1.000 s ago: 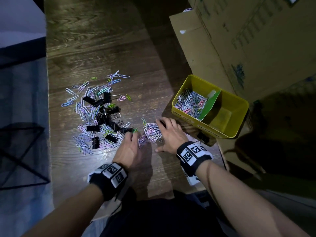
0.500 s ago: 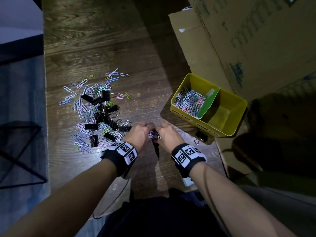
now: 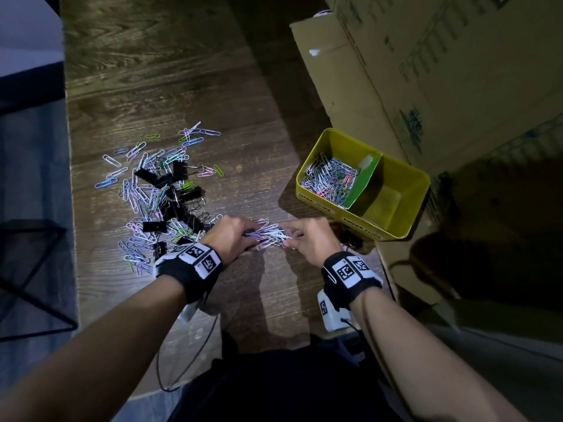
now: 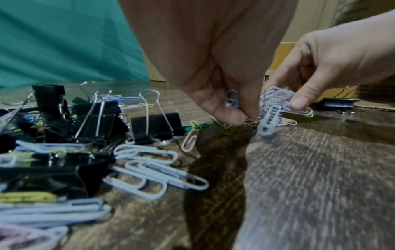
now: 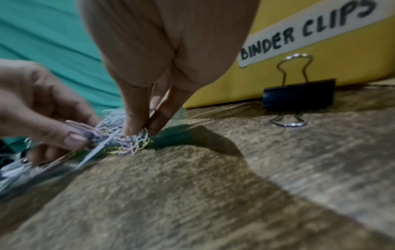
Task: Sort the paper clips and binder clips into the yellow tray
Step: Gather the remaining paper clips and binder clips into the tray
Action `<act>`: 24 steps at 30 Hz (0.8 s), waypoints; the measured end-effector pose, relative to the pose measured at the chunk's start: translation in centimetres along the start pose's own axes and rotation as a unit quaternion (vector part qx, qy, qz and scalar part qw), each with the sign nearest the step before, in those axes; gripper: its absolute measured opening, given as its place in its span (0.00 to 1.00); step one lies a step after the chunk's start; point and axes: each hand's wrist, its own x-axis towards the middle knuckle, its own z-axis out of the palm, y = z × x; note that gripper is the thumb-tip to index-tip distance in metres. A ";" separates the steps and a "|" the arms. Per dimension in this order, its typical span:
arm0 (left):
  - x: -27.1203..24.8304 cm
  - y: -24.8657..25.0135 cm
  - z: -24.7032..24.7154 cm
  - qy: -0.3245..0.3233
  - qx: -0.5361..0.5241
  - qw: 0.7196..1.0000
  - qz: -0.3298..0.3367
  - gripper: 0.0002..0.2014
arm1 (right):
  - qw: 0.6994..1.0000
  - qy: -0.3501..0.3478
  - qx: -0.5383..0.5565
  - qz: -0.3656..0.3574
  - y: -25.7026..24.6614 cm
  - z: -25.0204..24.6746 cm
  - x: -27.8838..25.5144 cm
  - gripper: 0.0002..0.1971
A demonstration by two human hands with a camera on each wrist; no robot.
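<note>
We hold a small bunch of paper clips (image 3: 269,236) between both hands, low over the wooden table (image 3: 182,86). Our left hand (image 3: 231,236) pinches the left end of the bunch with thumb and fingertips, and our right hand (image 3: 310,239) pinches the right end in the same way. In the wrist views the bunch touches the table or hangs just above it; we cannot tell which.

The yellow tray (image 3: 405,178) stands to the right and a little farther away. Its left compartment already holds many paper clips; the right one, behind the green divider (image 3: 364,181), looks empty. On the left lies the mixed pile (image 3: 158,196) of paper clips and black binder clips, still unsorted.

To do this step well, we think we should squeeze the bunch firmly from both ends before lifting, because loose clips at the bottom may slip out. One clip (image 4: 267,123) hangs down already. We should then carry the bunch over the tray's left compartment and let go only there. A binder clip (image 5: 298,96) lies just beside the tray's near wall; our right wrist should not push it.
</note>
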 end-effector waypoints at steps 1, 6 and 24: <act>0.0 0.0 -0.2 -0.005 -0.008 1.000 -0.001 0.10 | 1.000 0.014 0.017 0.003 0.1 -0.2 -0.1 0.21; -0.2 0.0 -1.2 0.014 -0.096 0.994 -0.041 0.08 | 0.993 0.055 0.107 0.007 0.6 -0.6 -0.2 0.17; 3.3 7.2 -9.2 0.029 -0.414 0.910 -0.017 0.07 | 0.889 0.233 0.381 -0.097 -6.3 -8.9 -4.0 0.17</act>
